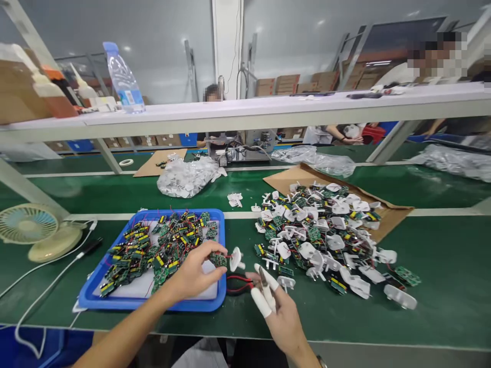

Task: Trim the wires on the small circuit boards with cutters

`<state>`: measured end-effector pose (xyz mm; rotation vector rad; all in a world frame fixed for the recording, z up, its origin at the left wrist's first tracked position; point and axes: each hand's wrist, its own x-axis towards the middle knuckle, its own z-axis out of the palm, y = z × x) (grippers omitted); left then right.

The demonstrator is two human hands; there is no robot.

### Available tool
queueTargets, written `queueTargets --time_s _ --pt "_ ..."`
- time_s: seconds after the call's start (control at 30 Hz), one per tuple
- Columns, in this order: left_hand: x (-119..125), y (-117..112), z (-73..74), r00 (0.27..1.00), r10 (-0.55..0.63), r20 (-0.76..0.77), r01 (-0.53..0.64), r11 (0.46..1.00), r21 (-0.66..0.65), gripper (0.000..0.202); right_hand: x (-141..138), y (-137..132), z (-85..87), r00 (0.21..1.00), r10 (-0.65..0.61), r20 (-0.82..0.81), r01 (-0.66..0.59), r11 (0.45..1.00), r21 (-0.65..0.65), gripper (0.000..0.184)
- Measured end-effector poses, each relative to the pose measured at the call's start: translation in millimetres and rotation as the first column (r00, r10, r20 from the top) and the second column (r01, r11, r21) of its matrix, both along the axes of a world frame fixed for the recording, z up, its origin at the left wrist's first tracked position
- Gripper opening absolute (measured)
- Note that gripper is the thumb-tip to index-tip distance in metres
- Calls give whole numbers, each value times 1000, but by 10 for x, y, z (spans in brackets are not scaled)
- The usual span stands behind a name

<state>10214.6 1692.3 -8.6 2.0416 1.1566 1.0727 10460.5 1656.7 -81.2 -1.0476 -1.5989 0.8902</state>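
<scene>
My left hand (199, 271) is closed on a small green circuit board (218, 259) above the tray's right edge. Short red wires join that board to a white plug piece (235, 259). White finger cots cover some fingertips of my right hand (278, 306), which is closed around a slim tool with a dark metal tip (263, 277); its exact kind is unclear. Beside these fingers a red-and-black loop (238, 284), like handles, shows against the bench; whether it belongs to the tool I cannot tell. Boards with yellow parts fill the blue tray (222, 296) on the left.
A heap of boards wired to white plug pieces (314, 235) lies right, partly on cardboard (395, 212). Behind are a bag of white parts (187, 176) and a shelf (245, 115) with a bottle (125, 82). A fan (34, 230) and cables stand left. Other people are beyond.
</scene>
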Motion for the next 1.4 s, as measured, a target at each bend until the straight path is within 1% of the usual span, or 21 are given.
queueTargets --time_s 0.07,0.17,0.3,0.43,0.5,0.53,0.6,0.67,0.7,0.77,0.8,0.83,0.87,0.93,1.0,1.07,1.13,1.2,1.27,1.33,1.4 --pt "-4 -171 -41 999 -39 -21 41 993 109 24 -144 58 152 991 96 -94 -109 984 -142 50" --pt "-46 -320 -90 996 -66 -67 79 971 226 34 -335 140 286 974 144 -176 -185 953 -240 58" --pt "-150 -400 -119 988 -18 -152 69 938 339 48 -509 177 340 943 201 -265 -280 910 -307 56" --pt "-224 -439 -151 985 8 -170 57 926 372 53 -589 166 358 934 221 -280 -312 886 -343 54" --pt "-243 -462 -198 993 15 -121 26 945 326 56 -618 159 367 938 215 -271 -303 890 -341 50" --pt "-248 -476 -230 997 26 -75 -4 961 278 55 -634 156 371 940 211 -270 -297 894 -335 48" --pt "-254 -505 -304 997 69 34 -73 990 122 44 -669 149 372 944 191 -270 -276 905 -323 45" --pt "-250 -526 -375 980 101 173 -89 993 -74 28 -705 141 363 950 163 -265 -246 915 -319 47" --pt "-245 -529 -401 957 106 271 -63 985 -162 34 -720 137 355 953 155 -260 -236 918 -319 49" --pt "-228 -518 -422 858 132 497 32 951 -307 51 -744 126 336 956 167 -242 -241 917 -318 51" --pt "-219 -504 -415 792 164 588 80 927 -367 53 -754 120 326 953 190 -234 -259 913 -314 51" --pt "-212 -487 -400 735 205 646 124 897 -425 51 -763 115 315 948 221 -228 -285 908 -307 50" --pt "-207 -468 -378 698 242 674 167 860 -482 48 -771 111 306 941 255 -222 -315 901 -299 49" --pt "-209 -434 -330 675 275 685 264 777 -572 45 -785 108 292 930 305 -206 -355 892 -279 49" --pt "-220 -417 -301 677 271 685 346 704 -621 48 -796 112 284 933 311 -181 -349 905 -244 47" --pt "-229 -420 -301 684 270 677 372 669 -643 53 -800 123 282 946 298 -130 -318 932 -175 41" --pt "-224 -436 -326 690 268 672 357 682 -639 53 -796 133 278 958 283 -52 -287 953 -95 36" --pt "-206 -457 -365 694 258 672 337 708 -620 48 -780 139 263 963 270 22 -269 961 -60 34" --pt "-191 -470 -409 688 282 669 288 740 -608 45 -747 143 231 969 242 49 -236 966 -102 39" --pt "-192 -472 -459 674 343 654 197 770 -607 46 -694 153 187 979 198 46 -186 964 -189 50" --pt "-210 -467 -509 669 398 628 100 789 -606 46 -624 168 147 984 172 52 -153 953 -261 55"
